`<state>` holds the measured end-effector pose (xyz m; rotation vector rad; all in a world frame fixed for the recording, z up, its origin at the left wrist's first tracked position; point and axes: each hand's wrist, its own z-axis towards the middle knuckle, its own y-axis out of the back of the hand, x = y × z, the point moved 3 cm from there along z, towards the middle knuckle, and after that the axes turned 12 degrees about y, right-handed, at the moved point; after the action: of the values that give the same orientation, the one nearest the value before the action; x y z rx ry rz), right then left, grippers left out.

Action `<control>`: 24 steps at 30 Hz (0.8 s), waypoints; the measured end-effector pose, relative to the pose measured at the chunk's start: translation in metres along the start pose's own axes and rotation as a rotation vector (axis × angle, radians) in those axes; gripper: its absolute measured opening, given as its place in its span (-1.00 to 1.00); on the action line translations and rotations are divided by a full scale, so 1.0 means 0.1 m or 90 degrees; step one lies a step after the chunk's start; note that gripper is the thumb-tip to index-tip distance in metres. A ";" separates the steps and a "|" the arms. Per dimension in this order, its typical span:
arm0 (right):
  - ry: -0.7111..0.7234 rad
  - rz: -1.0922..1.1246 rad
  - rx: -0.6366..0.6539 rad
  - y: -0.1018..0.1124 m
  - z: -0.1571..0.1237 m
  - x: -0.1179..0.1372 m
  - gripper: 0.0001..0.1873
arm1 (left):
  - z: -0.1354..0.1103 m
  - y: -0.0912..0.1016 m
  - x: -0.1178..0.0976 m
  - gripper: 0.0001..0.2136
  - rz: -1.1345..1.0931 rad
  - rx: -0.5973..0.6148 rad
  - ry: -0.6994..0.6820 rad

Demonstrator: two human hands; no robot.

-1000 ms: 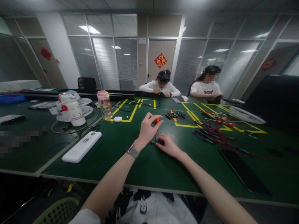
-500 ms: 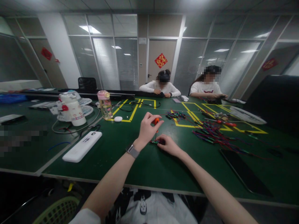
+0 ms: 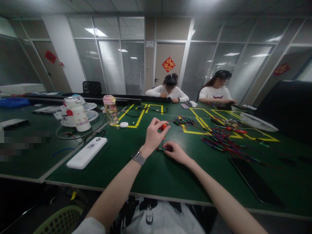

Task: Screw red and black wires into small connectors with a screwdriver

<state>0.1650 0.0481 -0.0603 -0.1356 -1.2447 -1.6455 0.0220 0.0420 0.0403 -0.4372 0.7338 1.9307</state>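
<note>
My left hand [image 3: 155, 132] is closed around the orange and black handle of a screwdriver [image 3: 163, 127]. The thin shaft points straight down onto a small green circuit board [image 3: 161, 149] on the table. With bent fingers, my right hand [image 3: 175, 151] grips the board's right end, low against the tabletop. Its fingertips partly hide the board and any wires on it. I cannot make out the screw or terminal under the screwdriver tip.
Wired green boards [image 3: 219, 138] lie heaped at the right, with a smaller bunch [image 3: 183, 121] behind my hands. A black phone [image 3: 255, 180] rests near the right front edge. Left are a white power bank [image 3: 87, 152], bottles [image 3: 110, 110] and cables. Two people [image 3: 168, 91] sit opposite.
Both hands stay in almost the same place, the screwdriver still upright on the board. Its handle appears slightly turned. The whole view has shifted very slightly.
</note>
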 end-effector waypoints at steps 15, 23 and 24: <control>-0.011 -0.015 -0.005 0.01 0.01 0.05 -0.82 | -0.01 -0.01 -0.03 -0.84 -0.001 0.038 -0.003; -0.004 -0.022 -0.008 0.01 0.01 0.05 -0.82 | 0.00 -0.03 0.00 -0.72 -0.031 0.083 0.014; -0.004 -0.024 -0.009 0.01 0.01 0.05 -0.82 | -0.01 -0.03 -0.01 -0.70 -0.041 0.094 0.009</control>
<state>0.1631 0.0452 -0.0561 -0.1273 -1.2473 -1.6884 0.0255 0.0422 0.0393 -0.3791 0.8555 1.8014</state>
